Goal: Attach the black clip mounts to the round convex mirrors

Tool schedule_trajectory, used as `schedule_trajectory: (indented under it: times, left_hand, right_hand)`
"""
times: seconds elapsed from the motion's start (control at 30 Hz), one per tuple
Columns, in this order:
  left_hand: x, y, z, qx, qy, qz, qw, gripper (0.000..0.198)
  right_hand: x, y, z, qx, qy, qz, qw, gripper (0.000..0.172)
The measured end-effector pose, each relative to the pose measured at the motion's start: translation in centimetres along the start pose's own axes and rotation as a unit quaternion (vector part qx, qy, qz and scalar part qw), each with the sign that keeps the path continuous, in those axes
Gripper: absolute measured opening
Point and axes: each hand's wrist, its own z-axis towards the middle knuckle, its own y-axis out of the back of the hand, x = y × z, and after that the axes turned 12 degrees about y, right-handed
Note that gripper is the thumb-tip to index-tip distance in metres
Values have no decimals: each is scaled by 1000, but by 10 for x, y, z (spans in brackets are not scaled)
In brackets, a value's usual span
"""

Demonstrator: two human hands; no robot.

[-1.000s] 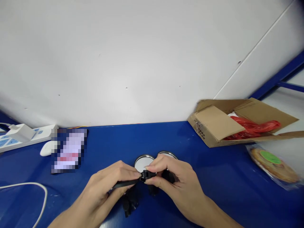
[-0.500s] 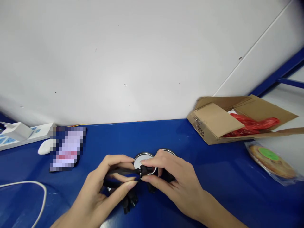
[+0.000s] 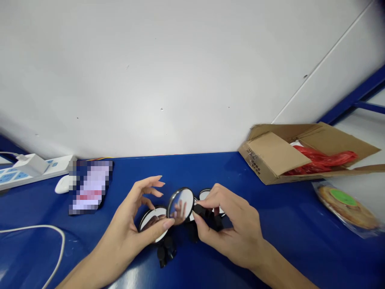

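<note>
My right hand (image 3: pixel 233 226) pinches the black mount of a small round mirror (image 3: pixel 181 205) between thumb and fingertips. The mirror's face is turned toward my left and shows a reflection of fingers. My left hand (image 3: pixel 129 228) is open beside it, fingers spread, with the thumb tip at the mirror's lower left edge; I cannot tell whether it touches. Beneath the left hand lies another round mirror (image 3: pixel 149 218), partly covered by the thumb. Black mounts (image 3: pixel 162 255) lie just below it. More round mirrors (image 3: pixel 204 194) rest behind and under my right hand, mostly hidden.
A blue table (image 3: pixel 144 168) meets a white wall. An opened cardboard box (image 3: pixel 270 154) with a red plastic bag (image 3: pixel 325 160) stands at right, near a wrapped round item (image 3: pixel 349 206). At left are a blurred phone (image 3: pixel 92 186), a white case (image 3: pixel 62 184), a power strip (image 3: pixel 60 164) and a white cable (image 3: pixel 61 241).
The mirror has been turned, so its reflective face now shows instead of its dark edge. My left fingers have let go and spread apart. My right hand still grips the black mount.
</note>
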Motion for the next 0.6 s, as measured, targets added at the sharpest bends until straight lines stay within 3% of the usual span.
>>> schedule_trajectory:
  times: [0.33,0.6]
  left_hand:
    - [0,1,-4,40,16,101,994,71]
    - [3,4,-3,79,-18,175,981,69]
  right_hand:
    - [-3,0,0,31,23,-80,996,27]
    - [1,-4,-5,75,62,-131,987,39]
